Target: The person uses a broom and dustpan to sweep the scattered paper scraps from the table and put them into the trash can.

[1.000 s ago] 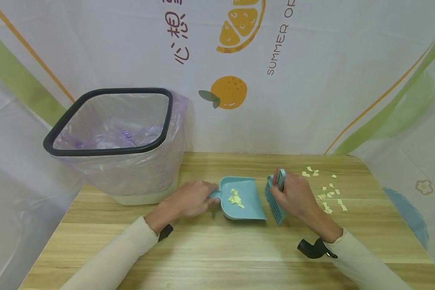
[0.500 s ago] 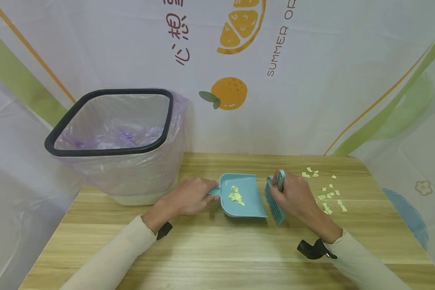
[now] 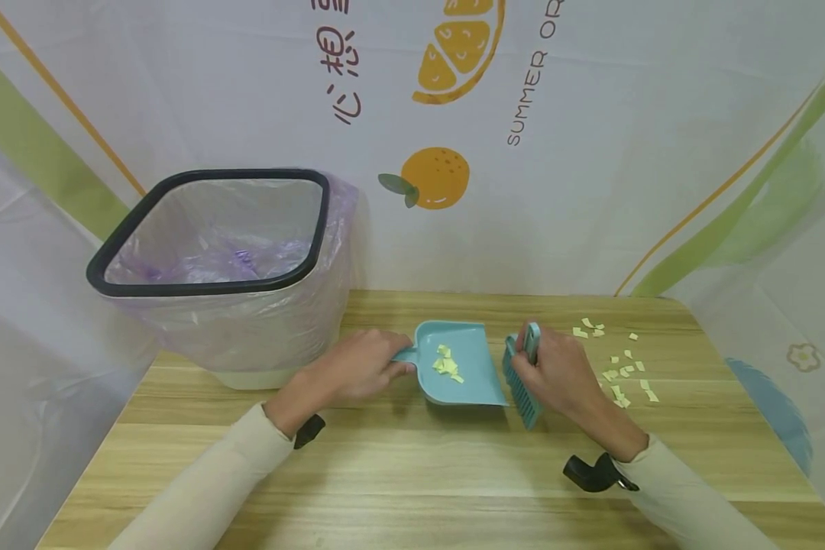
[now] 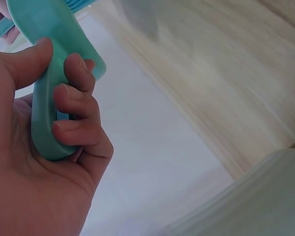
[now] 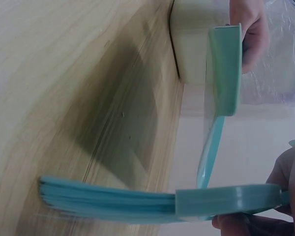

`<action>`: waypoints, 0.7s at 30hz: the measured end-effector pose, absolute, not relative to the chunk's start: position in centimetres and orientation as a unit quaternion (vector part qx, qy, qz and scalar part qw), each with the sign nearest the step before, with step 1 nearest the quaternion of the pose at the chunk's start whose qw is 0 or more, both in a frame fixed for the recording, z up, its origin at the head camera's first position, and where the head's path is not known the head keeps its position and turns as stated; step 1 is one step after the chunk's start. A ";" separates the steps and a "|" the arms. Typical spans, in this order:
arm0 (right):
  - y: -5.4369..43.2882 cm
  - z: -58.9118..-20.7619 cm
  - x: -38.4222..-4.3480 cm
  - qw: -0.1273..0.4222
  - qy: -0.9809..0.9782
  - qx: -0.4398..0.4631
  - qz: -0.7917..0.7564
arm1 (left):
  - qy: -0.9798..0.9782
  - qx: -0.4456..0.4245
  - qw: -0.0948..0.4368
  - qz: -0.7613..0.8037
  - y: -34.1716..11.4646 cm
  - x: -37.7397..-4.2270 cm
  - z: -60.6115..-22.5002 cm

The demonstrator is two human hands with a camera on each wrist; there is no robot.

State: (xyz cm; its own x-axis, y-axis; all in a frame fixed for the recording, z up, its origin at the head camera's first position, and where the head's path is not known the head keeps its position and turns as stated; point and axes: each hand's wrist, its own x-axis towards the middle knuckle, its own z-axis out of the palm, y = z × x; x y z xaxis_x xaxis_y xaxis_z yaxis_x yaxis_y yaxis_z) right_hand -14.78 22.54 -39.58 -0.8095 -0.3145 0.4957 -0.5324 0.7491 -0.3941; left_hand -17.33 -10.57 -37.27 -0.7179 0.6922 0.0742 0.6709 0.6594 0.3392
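My left hand (image 3: pixel 366 363) grips the handle of a light blue dustpan (image 3: pixel 470 363), its fingers wrapped round the handle in the left wrist view. A small heap of yellow paper scraps (image 3: pixel 447 363) lies in the pan. In the right wrist view the dustpan (image 5: pixel 227 69) is raised off the table, its shadow on the wood below. My right hand (image 3: pixel 557 367) holds a matching blue hand brush (image 3: pixel 522 389) just right of the pan's open lip. The brush's bristles (image 5: pixel 108 199) point down to the wood. More paper scraps (image 3: pixel 626 370) lie scattered right of this hand.
A bin (image 3: pixel 282 336) with a black rim and a thin purple-tinted liner stands at the back left of the wooden table (image 3: pixel 412 473). Behind the table hangs a white curtain (image 3: pixel 591 191) printed with oranges.
My left hand has lifted the dustpan, which sits slightly higher in the head view, with the scraps still in it. The right hand and brush have stayed in place.
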 end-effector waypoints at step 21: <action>22.5 -39.8 -14.9 0.221 -0.911 0.239 0.252 | 0.899 0.393 0.043 0.189 -10.8 -17.8 -36.6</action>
